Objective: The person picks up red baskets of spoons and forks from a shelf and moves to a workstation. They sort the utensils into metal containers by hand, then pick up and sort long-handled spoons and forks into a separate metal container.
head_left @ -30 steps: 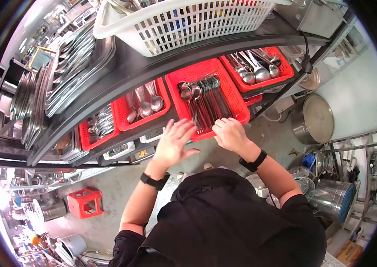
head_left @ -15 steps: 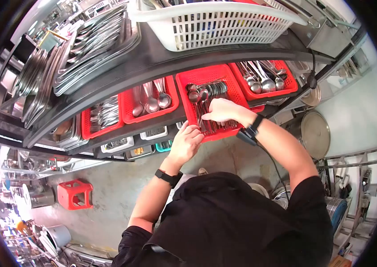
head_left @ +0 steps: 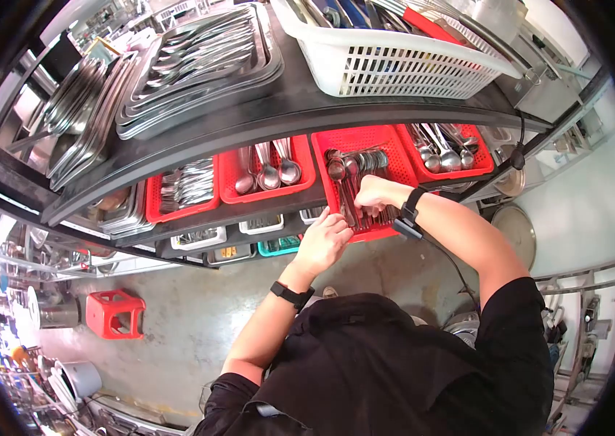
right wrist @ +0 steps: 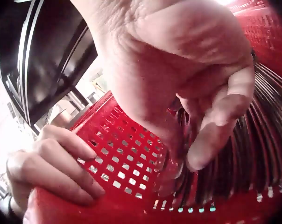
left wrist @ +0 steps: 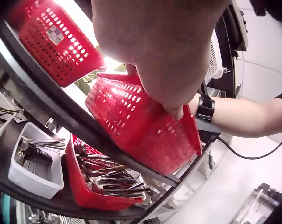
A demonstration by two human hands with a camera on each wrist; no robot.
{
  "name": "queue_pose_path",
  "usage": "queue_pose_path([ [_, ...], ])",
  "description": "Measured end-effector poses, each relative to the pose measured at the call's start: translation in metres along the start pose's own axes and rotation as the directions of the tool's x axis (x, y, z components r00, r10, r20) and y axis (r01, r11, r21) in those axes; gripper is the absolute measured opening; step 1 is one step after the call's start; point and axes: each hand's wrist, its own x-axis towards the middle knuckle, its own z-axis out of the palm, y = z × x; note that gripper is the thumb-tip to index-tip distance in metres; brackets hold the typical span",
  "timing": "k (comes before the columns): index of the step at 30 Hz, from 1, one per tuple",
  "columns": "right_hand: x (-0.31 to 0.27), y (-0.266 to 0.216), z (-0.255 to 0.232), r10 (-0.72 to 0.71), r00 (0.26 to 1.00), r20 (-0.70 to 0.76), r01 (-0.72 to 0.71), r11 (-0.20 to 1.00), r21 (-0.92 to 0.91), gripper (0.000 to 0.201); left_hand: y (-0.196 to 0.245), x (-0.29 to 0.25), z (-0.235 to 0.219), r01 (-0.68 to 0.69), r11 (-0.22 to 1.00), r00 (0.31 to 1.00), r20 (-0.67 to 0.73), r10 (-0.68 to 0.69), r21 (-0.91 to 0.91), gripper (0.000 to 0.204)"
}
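Observation:
My left hand (head_left: 323,243) grips the front left corner of a red perforated basket (left wrist: 131,112). In the right wrist view its fingers (right wrist: 61,163) lie over the basket's rim. Inside that basket, a row of metal spoons (head_left: 365,160) lies with bowls toward the back and handles toward me. My right hand (head_left: 381,195) reaches down over the handles (right wrist: 253,144). Its thumb and fingers (right wrist: 211,140) are curled round a few handles near the basket's left wall, their tips partly hidden and blurred.
Red baskets of cutlery and ladles (head_left: 267,174) flank this one on the shelf. Above it, a black shelf (head_left: 293,112) bears a white basket (head_left: 409,69) and metal trays of cutlery (head_left: 205,51). White bins (left wrist: 36,163) stand below. A red stool (head_left: 115,314) is on the floor.
My left hand has moved from hovering, fingers spread, to gripping the basket's corner. The right hand has gone from the basket's front edge in over the spoon handles. The head view has shifted.

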Motion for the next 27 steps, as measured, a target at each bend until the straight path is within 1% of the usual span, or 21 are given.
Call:
queue_pose_path([
  [1,-0.006,0.002,-0.002,0.011,1.000,-0.026,-0.009,0.996,0.086,0.020,0.000,0.001,0.000,-0.002,1.000,1.000,-0.003,0.002,0.000,0.013],
  [2,-0.013,0.007,-0.007,-0.020,0.999,-0.041,0.025,0.991,0.133,0.019,0.000,0.001,0.000,-0.005,1.000,1.000,0.000,0.005,0.001,0.013],
  [3,-0.016,0.010,-0.012,-0.044,0.999,-0.021,0.048,0.977,0.207,0.019,0.000,0.001,-0.001,-0.007,1.000,1.000,0.003,0.007,0.003,0.014],
  [6,-0.033,0.021,-0.026,-0.129,0.989,-0.073,0.146,0.940,0.307,0.020,0.000,0.001,-0.003,-0.001,1.000,1.000,0.020,0.001,0.006,0.016],
  [7,-0.038,0.020,-0.026,-0.127,0.989,-0.072,0.143,0.942,0.305,0.020,0.000,0.001,-0.003,-0.001,1.000,1.000,0.018,0.001,0.004,0.016],
  [9,-0.049,0.018,-0.024,-0.223,0.971,-0.083,0.238,0.899,0.366,0.021,-0.001,0.001,-0.002,-0.002,1.000,1.000,0.031,0.002,0.002,0.017],
  [10,-0.053,0.012,-0.022,-0.242,0.969,-0.048,0.242,0.899,0.365,0.021,-0.001,0.001,-0.001,-0.004,1.000,1.000,0.030,0.004,0.001,0.017],
  [14,-0.029,0.010,-0.003,-0.300,0.952,0.060,0.254,0.884,0.392,0.022,-0.001,0.001,-0.002,0.001,1.000,0.999,0.035,-0.001,-0.005,0.021],
  [15,-0.025,0.009,-0.001,-0.302,0.952,0.058,0.256,0.883,0.392,0.022,-0.001,0.001,-0.002,0.006,1.000,0.999,0.040,-0.006,-0.006,0.022],
  [17,-0.019,0.009,0.000,-0.314,0.945,0.087,0.282,0.922,0.267,0.025,-0.001,0.000,-0.002,0.006,1.000,0.999,0.042,-0.006,-0.002,0.023],
  [18,-0.019,0.008,-0.001,-0.321,0.944,0.077,0.303,0.935,0.184,0.030,0.000,0.001,-0.002,0.008,1.000,0.999,0.044,-0.008,0.000,0.024],
  [19,-0.020,0.008,-0.002,-0.321,0.944,0.076,0.303,0.935,0.184,0.030,0.000,0.002,-0.003,0.007,1.000,0.999,0.043,-0.007,0.001,0.024],
  [21,-0.026,0.010,-0.006,-0.329,0.944,0.023,0.327,0.943,0.059,0.033,0.000,0.002,-0.005,0.011,1.000,0.999,0.044,-0.010,-0.015,0.024],
  [22,-0.036,0.012,-0.007,-0.396,0.918,-0.030,0.395,0.918,-0.035,0.033,0.001,0.002,-0.005,0.007,1.000,0.999,0.049,-0.007,-0.016,0.024],
  [23,-0.045,0.018,-0.005,-0.395,0.918,-0.033,0.394,0.919,-0.029,0.033,0.000,0.001,-0.004,0.008,1.000,0.999,0.048,-0.007,-0.006,0.024],
  [24,-0.056,0.028,0.000,-0.522,0.822,-0.226,0.516,0.852,-0.092,0.031,0.000,0.001,-0.003,0.007,1.000,0.999,0.046,-0.007,0.004,0.024],
  [25,-0.070,0.036,0.005,-0.623,0.673,-0.399,0.608,0.773,-0.180,0.030,0.000,0.002,-0.003,0.001,1.000,0.999,0.052,-0.001,0.002,0.024],
  [26,-0.087,0.043,0.009,-0.639,0.600,-0.481,0.629,0.749,-0.209,0.028,0.002,0.001,-0.003,0.008,1.000,0.999,0.044,-0.008,0.009,0.024],
  [27,-0.108,0.045,0.017,-0.598,0.578,-0.555,0.599,0.773,-0.210,0.030,0.003,0.001,-0.004,0.015,1.000,0.999,0.037,-0.015,0.015,0.024],
])
